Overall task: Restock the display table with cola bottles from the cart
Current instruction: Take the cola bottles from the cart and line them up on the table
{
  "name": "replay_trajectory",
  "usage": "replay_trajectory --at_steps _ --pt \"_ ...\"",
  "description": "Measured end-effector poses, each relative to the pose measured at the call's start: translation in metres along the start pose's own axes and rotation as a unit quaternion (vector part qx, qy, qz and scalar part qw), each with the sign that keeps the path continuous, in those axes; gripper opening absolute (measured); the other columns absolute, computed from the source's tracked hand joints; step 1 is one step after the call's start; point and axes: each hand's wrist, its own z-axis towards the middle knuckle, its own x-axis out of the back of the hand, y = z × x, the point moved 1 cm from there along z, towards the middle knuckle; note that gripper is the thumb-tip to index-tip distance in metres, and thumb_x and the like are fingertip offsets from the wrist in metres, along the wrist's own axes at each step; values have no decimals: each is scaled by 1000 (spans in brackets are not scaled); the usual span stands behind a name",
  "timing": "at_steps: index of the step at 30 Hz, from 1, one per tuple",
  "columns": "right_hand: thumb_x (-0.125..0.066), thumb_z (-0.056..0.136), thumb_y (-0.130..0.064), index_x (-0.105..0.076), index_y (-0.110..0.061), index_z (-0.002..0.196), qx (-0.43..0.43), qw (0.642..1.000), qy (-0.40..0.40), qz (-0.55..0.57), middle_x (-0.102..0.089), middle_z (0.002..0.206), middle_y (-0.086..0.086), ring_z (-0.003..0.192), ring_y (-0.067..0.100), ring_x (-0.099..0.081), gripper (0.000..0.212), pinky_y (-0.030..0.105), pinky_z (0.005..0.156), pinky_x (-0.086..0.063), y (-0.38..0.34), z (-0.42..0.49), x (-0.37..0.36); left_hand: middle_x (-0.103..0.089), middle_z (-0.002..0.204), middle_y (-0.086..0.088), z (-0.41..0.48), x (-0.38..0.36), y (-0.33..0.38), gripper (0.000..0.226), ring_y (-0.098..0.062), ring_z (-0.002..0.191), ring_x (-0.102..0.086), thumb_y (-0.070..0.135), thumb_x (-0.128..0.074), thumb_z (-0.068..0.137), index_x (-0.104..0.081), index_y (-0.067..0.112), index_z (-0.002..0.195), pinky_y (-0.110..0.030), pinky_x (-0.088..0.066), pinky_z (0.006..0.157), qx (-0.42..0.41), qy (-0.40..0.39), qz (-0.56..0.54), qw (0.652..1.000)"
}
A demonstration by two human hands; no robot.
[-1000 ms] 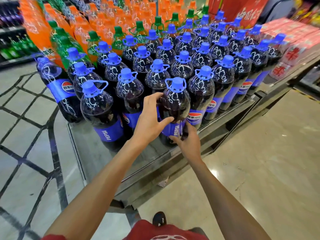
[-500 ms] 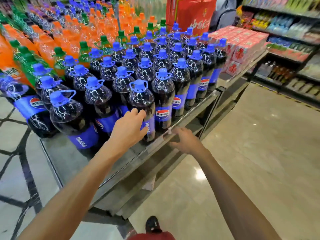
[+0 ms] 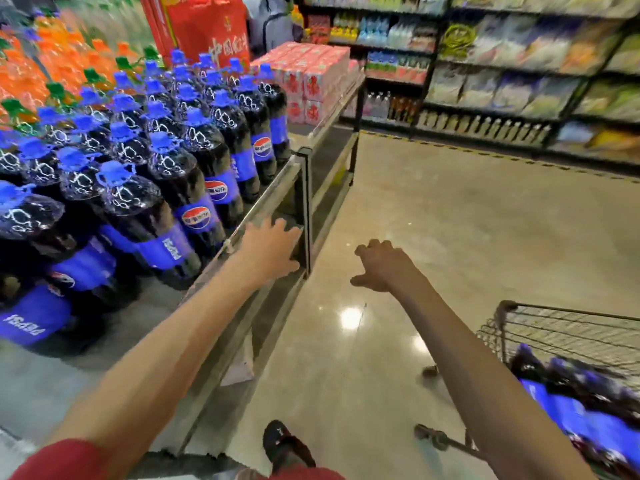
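Cola bottles (image 3: 575,407) lie heaped in the wire cart (image 3: 554,311), right of the worktop (image 3: 149,310). Left hand (image 3: 273,251), fingers spread and empty, at the worktop's corner; right hand (image 3: 381,265), loosely curled and empty, just right of it. Upright cola rows (image 3: 194,168) stand on the worktop, orange bottles (image 3: 62,64) behind.

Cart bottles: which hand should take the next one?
Likely right: the right hand is empty and nearer the wire cart of blue-labelled cola bottles; the left hand is by the metal display table.
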Motion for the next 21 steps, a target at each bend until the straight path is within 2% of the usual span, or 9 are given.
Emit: replay_trajectory --at_steps 3,6,13,21 --pt "-64 94 -51 -41 -15 149 -51 999 -5 11 -44 146 14 134 35 -43 69 45 104 -41 41 -38 -15 -52 134 -10 -2 12 49 53 -33 123 -53 48 -56 96 -45 19 139 -48 -47 96 -51 26 -46 997" --pt "-63 95 -51 -39 -15 151 -95 995 -19 29 -42 148 13 136 34 -40 70 44 105 -38 77 -77 -29 -56 130 -7 -8 23 101 47 -29 117 -57 45 -54 100 -45 19 138 -44 -50 88 -95 60 -48 992" --pt "-64 94 -49 -40 -15 149 -187 979 -37 71 -42 149 13 137 34 -40 70 44 104 -40 146 -157 -58 -54 132 -6 -7 29 200 51 -29 119 -54 48 -56 98 -44 21 139 -42 -50 94 -180 61 6 982" --pt "-67 92 -46 -46 -13 144 -279 953 -17 119 -48 143 13 132 33 -46 65 43 102 -43 210 -232 -85 -52 136 -8 6 35 307 56 -31 124 -50 50 -55 97 -43 20 143 -43 -44 98 -287 60 55 954"
